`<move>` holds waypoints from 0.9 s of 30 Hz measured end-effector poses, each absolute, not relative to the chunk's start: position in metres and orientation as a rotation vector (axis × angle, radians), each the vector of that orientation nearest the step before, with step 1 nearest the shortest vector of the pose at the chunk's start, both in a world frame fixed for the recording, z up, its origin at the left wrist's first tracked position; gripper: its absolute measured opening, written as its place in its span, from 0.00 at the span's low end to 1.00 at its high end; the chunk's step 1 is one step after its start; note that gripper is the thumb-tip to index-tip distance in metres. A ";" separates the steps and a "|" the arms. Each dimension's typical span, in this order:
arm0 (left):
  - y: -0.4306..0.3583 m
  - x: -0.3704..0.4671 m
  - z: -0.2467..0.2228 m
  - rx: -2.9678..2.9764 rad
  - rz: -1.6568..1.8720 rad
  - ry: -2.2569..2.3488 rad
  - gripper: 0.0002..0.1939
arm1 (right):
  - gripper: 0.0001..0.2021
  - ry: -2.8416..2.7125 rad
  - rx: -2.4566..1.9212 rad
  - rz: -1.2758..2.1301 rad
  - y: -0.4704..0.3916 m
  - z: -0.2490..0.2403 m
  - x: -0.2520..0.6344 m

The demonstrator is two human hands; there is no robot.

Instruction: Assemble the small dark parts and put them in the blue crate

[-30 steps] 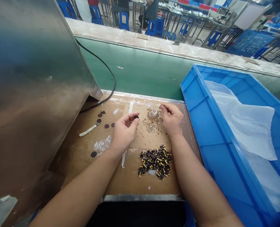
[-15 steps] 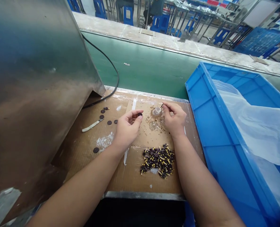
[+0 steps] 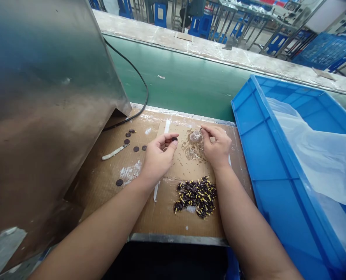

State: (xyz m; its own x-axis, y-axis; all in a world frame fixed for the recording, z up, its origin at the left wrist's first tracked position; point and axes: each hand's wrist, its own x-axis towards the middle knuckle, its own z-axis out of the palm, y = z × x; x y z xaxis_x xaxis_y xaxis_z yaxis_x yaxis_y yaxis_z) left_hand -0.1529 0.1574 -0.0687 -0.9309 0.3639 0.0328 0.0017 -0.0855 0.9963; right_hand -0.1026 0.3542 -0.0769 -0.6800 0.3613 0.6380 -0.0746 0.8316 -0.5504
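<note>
Between the thumb and fingertips of my left hand (image 3: 160, 155) is a dark round disc (image 3: 174, 139). My right hand (image 3: 218, 146) is closed in a pinch on a small dark piece (image 3: 201, 129), mostly covered by the fingers. Just left of those fingertips stands a small clear cup (image 3: 195, 135) on a wet, stained patch of cardboard. Nearer to me lies a pile of small dark pieces with yellow ends (image 3: 196, 196). More dark discs (image 3: 136, 149) are scattered left of my left hand, close to a knife with a whitish handle (image 3: 113, 153).
A large metal housing (image 3: 44, 97) rises at the left, with a black cable (image 3: 137, 74) behind it. At the right, a blue crate (image 3: 269, 155) holds white sheeting (image 3: 315, 151). A green wall (image 3: 184, 85) bounds the cardboard-covered worktop (image 3: 149, 214). Stools and people are beyond.
The camera view has shifted slightly. Both hands keep nearly the same place and grip, the left on the disc, the right beside the clear cup.
</note>
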 end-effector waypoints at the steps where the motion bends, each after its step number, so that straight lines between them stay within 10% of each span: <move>1: 0.157 -0.153 -0.069 0.401 2.110 1.936 0.12 | 0.09 -2.218 -0.206 0.704 0.354 -0.077 -0.102; 27: 0.158 -0.154 -0.072 0.393 2.124 1.931 0.12 | 0.11 -2.237 -0.246 0.726 0.354 -0.077 -0.099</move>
State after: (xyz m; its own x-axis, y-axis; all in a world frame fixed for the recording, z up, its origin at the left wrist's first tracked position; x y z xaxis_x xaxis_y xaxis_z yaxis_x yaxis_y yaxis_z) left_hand -0.1542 0.1578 -0.0715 -0.9341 0.3553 0.0347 0.0008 -0.0950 0.9955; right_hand -0.0992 0.3540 -0.0774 -0.6948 0.3833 0.6085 -0.0468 0.8202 -0.5702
